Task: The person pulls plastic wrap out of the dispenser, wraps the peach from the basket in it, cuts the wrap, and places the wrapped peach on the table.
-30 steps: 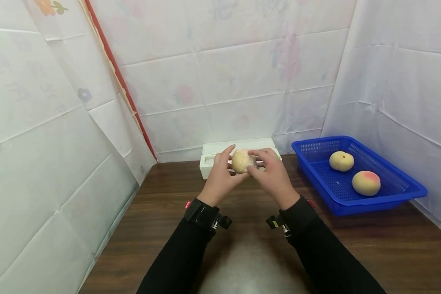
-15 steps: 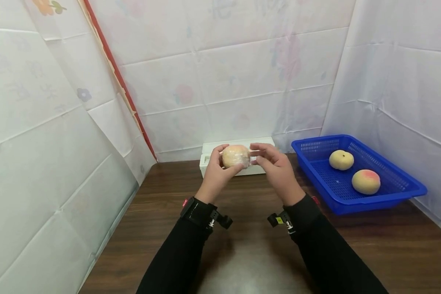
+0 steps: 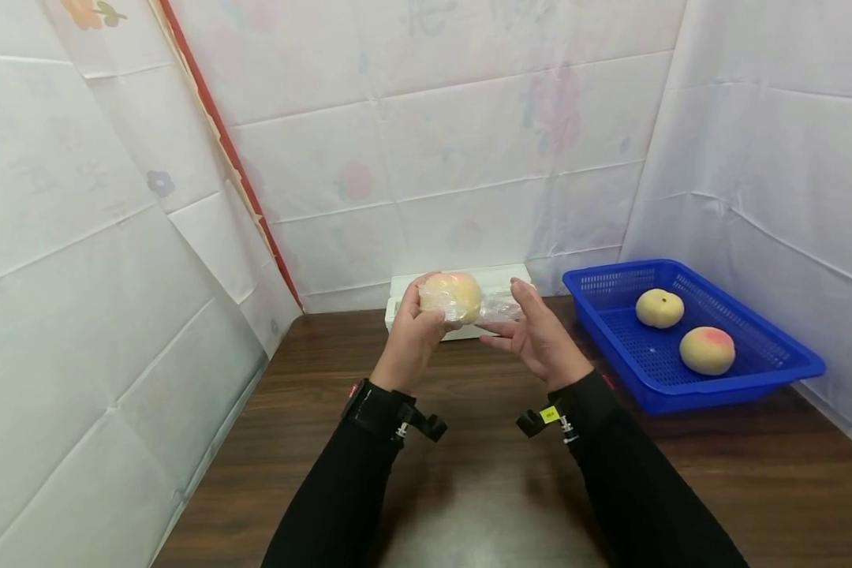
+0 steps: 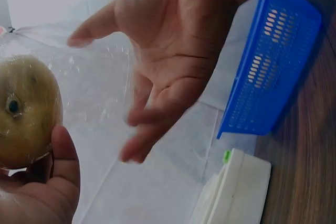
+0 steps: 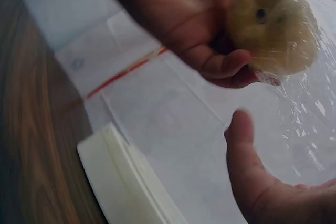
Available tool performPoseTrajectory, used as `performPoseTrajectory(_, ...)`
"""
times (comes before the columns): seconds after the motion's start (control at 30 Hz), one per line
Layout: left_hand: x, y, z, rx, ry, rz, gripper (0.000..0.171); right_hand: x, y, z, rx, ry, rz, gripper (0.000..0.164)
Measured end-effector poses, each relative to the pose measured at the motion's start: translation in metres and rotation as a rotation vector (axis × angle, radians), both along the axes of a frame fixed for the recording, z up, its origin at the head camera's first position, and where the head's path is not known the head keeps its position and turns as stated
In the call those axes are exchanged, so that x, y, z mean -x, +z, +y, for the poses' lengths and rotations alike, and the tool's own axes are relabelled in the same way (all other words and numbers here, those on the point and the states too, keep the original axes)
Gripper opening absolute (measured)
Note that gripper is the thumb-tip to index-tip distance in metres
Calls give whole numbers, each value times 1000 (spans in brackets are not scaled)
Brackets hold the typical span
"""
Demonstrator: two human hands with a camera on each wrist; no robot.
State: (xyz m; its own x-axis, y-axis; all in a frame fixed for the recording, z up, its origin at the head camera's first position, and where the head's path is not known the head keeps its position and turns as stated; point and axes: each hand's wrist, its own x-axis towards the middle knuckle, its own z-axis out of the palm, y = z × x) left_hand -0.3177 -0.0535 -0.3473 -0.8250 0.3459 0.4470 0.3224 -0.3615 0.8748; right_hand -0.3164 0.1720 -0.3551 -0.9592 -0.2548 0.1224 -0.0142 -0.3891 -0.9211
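Observation:
In the head view my left hand (image 3: pixel 409 335) grips a yellow peach with a pink blush (image 3: pixel 451 296), held up above the table. Clear cling film (image 3: pixel 500 304) is wrapped over the peach, and a loose stretch of it reaches out to the right. My right hand (image 3: pixel 539 339) is beside that film with thumb and fingers spread apart. The left wrist view shows the palm of the right hand (image 4: pixel 173 51) close to the film, apart from the peach (image 4: pixel 26 108). From the right wrist, the left hand's fingers curl under the peach (image 5: pixel 275 30).
A white box with its lid raised (image 3: pixel 497 276) stands behind the hands against the sheeted wall. To the right, a blue plastic basket (image 3: pixel 653 383) holds two peaches, one pale (image 3: pixel 659 308) and one pink-topped (image 3: pixel 707 351). The brown table (image 3: pixel 312 410) runs underneath.
The left hand has moved left with the peach, which has turned to show its pink blush. The right hand has drawn off to the right and spread its fingers; the loose film now shows stretched out.

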Motion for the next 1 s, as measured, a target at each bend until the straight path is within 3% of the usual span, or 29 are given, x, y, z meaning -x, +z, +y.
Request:
performPoseTrajectory(0.1,1,0,-1,-38,-63,20,69,-1,3,1,63,55,-53,78)
performPoseTrajectory(0.17,2,0,-1,-46,-95,31,67,-2,5,3,80,48,-58,68)
performPoseTrajectory(0.37,3,-2,-2,-21,-113,43,67,-4,7,3,74,-58,17,15)
performPoseTrajectory(0.43,4,-3,-3,-7,-104,43,66,-4,8,2,71,-93,47,8)
performPoseTrajectory(0.63,9,-7,-2,24,-63,37,66,-7,11,0,35,-182,106,7)
performPoseTrajectory(0.8,11,-11,0,28,-28,6,66,-13,15,-3,-77,-264,155,8)
performPoseTrajectory(1.0,10,-13,4,76,64,13,66,-19,17,-10,-175,-342,247,17)
